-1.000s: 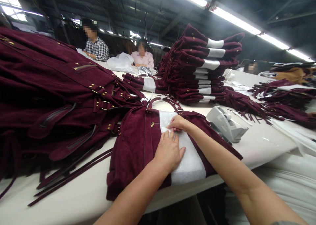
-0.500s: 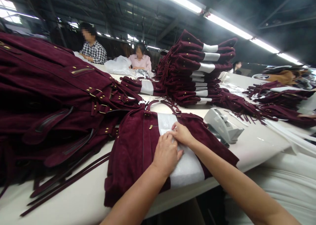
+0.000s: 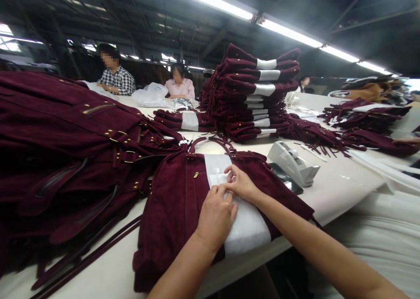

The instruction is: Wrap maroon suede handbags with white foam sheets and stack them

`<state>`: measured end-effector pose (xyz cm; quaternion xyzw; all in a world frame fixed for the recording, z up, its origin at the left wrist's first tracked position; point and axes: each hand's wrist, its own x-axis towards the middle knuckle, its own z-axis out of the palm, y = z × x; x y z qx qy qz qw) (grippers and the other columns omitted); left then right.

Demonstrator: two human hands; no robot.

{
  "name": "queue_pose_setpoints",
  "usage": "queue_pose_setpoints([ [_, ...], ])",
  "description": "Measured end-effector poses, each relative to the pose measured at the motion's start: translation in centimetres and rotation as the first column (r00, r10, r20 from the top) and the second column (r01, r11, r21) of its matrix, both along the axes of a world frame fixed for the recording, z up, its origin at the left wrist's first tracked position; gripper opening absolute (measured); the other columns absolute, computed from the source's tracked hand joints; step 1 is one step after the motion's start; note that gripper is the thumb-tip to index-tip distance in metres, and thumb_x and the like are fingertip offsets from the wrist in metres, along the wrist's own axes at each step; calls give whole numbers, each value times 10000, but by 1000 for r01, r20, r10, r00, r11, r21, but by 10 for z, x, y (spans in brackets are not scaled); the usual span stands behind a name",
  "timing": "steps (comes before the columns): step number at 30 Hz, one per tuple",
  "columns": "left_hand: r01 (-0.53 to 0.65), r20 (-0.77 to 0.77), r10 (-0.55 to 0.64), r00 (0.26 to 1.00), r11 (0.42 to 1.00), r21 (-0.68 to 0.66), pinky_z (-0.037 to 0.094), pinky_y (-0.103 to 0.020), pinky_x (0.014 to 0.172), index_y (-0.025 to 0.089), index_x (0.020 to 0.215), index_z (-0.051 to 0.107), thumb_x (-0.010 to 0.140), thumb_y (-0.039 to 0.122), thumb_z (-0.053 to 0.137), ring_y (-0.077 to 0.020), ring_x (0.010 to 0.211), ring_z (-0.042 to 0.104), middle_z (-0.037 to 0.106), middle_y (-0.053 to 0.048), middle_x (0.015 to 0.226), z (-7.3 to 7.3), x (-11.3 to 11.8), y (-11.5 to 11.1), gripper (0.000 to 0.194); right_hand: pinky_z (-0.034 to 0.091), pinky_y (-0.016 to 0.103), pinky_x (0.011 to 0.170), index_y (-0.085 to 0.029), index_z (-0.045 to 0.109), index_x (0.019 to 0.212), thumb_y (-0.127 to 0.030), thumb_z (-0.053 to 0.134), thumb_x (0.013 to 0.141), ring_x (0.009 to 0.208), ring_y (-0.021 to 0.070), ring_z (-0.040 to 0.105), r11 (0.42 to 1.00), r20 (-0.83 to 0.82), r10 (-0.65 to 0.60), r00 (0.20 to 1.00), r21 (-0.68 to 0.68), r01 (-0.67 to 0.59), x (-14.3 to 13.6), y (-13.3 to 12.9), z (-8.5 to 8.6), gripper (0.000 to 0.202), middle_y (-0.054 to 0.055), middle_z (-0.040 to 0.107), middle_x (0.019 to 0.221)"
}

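Note:
A maroon suede bag (image 3: pixel 170 203) lies flat in front of me, its looped handles pointing away. Around its middle runs a white wrapping band (image 3: pixel 246 229). My left hand (image 3: pixel 218 211) rests on the band with its fingers bent. Just beyond it, my right hand (image 3: pixel 239 183) touches the same band, thumb and fingers curled close together near a shiny spot. Whatever is between the fingers of either hand is too small or hidden to make out.
A grey tape dispenser (image 3: pixel 295 163) stands right of the bag beside a dark flat object. Large maroon bags (image 3: pixel 65 137) are heaped at left. A tall stack of banded bags (image 3: pixel 252 93) rises behind. People (image 3: pixel 120 78) sit across the white table (image 3: pixel 348 181).
The view has shifted slightly, so the scene sits further left. My right hand's fingers have lifted and curled a little on the band; my left hand stays beside them.

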<state>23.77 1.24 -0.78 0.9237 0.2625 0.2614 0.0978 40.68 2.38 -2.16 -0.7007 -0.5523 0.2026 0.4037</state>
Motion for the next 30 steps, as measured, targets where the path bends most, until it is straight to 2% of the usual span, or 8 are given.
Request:
queue_pose_setpoints([
  [4,3,-19,-3,1000,1000,-9,469,-416,998,122,1052,679,866,221,610,-263,1063,521,607,-118,1116,-1,0,1,222,450,225,659,-237,589,1109,-194,673,714,686,101,535,985,90,58,994,159,-72,-6,-5,-1,406,5,631,1102],
  [8,-6,-23,5,1000,1000,-2,467,-411,1002,124,1072,669,874,249,604,-258,1069,516,600,-122,1154,-2,-1,-2,243,493,284,810,-250,600,1215,-237,639,769,773,143,604,981,82,182,980,50,-187,-3,-8,2,448,18,675,1137],
  [11,2,-23,-1,1000,1000,28,479,-396,974,122,1061,669,870,307,615,-256,1059,519,596,-131,1150,-5,0,-3,271,447,362,990,-232,576,1285,-315,605,794,1030,217,629,973,129,232,964,-18,-232,5,-3,1,499,59,639,1264],
  [14,-17,-9,18,1000,995,97,479,-391,954,99,1027,677,873,351,602,-274,1082,512,592,-150,1128,-12,1,-1,305,425,398,1036,-221,469,1398,-414,555,830,1157,261,593,963,204,267,942,-84,-255,12,9,-4,606,94,579,1350],
  [19,-27,32,23,999,990,136,493,-394,921,88,962,683,897,324,540,-280,1059,530,604,-156,1049,-17,-1,-1,284,493,415,923,-217,431,1413,-527,472,877,965,272,671,998,351,66,934,-28,-60,11,12,-11,621,121,595,1323],
  [23,13,130,-31,991,991,137,514,-360,907,98,923,660,905,254,509,-244,1027,561,620,-133,1006,-10,-26,-21,218,540,366,743,-216,463,1372,-575,428,894,744,209,665,994,292,-60,955,110,28,10,1,-10,598,127,590,1318],
  [27,-70,488,-32,872,979,191,466,-361,1029,107,1088,612,868,108,493,-210,1110,545,629,-111,1104,-13,-74,-63,249,521,357,710,-215,523,1312,-604,418,893,709,199,642,994,294,-80,952,100,53,7,-3,-6,581,114,634,1230],
  [30,-310,712,179,679,949,58,504,-368,969,146,1135,606,829,19,526,-201,1071,562,624,-97,1052,-22,-113,-87,341,494,360,741,-199,586,1242,-589,415,888,727,209,622,993,396,-98,913,100,63,-1,-2,-2,553,102,680,1122],
])
